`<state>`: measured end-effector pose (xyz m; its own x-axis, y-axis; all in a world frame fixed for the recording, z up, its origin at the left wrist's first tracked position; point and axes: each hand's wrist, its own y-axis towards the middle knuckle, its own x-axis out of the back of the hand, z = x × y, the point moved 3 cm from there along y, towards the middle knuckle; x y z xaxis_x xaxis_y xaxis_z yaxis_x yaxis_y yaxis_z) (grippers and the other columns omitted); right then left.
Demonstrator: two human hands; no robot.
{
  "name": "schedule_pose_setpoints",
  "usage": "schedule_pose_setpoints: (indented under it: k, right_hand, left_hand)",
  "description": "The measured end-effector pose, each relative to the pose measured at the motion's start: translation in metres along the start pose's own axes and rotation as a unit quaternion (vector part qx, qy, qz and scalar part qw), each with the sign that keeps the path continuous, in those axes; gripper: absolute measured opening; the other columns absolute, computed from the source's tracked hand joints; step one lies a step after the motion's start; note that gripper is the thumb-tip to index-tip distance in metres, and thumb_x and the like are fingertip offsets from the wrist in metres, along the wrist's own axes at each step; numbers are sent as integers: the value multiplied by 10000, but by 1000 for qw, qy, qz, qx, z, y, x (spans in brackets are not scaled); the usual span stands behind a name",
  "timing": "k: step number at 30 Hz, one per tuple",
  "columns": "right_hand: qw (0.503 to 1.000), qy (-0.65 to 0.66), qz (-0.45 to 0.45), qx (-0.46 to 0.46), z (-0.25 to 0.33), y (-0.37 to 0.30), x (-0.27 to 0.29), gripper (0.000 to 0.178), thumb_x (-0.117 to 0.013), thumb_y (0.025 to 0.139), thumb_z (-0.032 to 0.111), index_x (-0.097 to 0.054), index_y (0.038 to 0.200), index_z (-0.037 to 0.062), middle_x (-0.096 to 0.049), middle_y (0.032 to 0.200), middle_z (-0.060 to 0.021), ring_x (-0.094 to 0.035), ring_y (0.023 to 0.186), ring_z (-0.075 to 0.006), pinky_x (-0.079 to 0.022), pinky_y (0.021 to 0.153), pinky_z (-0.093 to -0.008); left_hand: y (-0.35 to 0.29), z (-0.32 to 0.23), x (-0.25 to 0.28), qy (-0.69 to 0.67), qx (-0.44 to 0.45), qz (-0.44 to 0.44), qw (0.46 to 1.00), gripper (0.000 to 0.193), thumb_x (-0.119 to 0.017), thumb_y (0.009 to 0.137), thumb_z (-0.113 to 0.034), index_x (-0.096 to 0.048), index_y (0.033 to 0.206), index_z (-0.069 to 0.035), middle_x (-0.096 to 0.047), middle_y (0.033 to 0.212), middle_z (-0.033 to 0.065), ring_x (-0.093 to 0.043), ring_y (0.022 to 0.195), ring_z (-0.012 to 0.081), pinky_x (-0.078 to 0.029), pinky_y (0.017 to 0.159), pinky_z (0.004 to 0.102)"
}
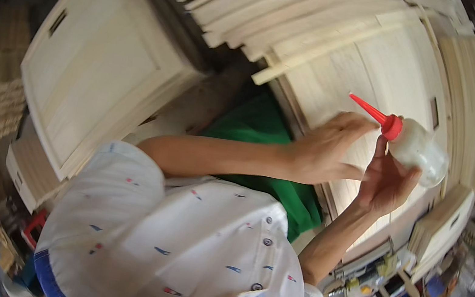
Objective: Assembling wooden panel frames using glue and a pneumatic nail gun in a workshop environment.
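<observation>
A clear squeeze bottle (423,153) with whitish contents and a red cap ending in a long pointed nozzle rests in my right hand (389,182). My right fingers and thumb wrap it from below, and the nozzle points up and to the left. My left hand (333,147) is beside the cap, fingers stretched out and thumb apart, with nothing in its grasp. Whether its fingertips touch the cap I cannot tell. Both hands are above a pale wooden panel (379,65) with a dark slot near its right side.
Pale wooden strips (289,9) lie side by side across the panel's far end. On the left stands another slotted panel (96,66). Stacked boards (470,109) border the right side. Green cloth (256,124) hangs below my left forearm. Tools and clutter (382,293) fill the lower right.
</observation>
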<state>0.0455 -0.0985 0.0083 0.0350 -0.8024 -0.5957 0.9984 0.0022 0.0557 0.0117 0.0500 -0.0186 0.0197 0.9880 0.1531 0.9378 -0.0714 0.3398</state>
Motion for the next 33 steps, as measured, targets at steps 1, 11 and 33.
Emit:
schedule_pose_setpoints:
  k: [1,11,33]
  right_hand:
    - [1000,-15,-13,13,11,7,1,692,-696,868,307,-364,1408,28,-482,1368,-194,-448,1299,-376,-398,1057,-571]
    - [988,-144,30,-52,-8,41,-16,705,-730,832,244,-364,1381,-2,-484,1352,-206,-470,1273,-398,-418,1058,-557]
    - [984,-116,51,-126,-38,34,-33,678,-795,721,28,-454,1306,-19,-576,1222,-157,-559,1133,-273,-445,995,-437]
  left_hand:
    - [-7,2,5,78,-70,65,992,506,-770,747,-218,-564,1168,-27,-534,1239,104,-460,1242,271,-379,1050,385]
    - [-11,32,8,212,-209,202,933,288,-744,691,-197,-654,944,-92,-596,1218,28,-452,1276,226,-344,1075,411]
    - [-9,35,10,196,-178,190,946,286,-755,697,-212,-658,944,-104,-609,1197,12,-478,1236,210,-331,1079,400]
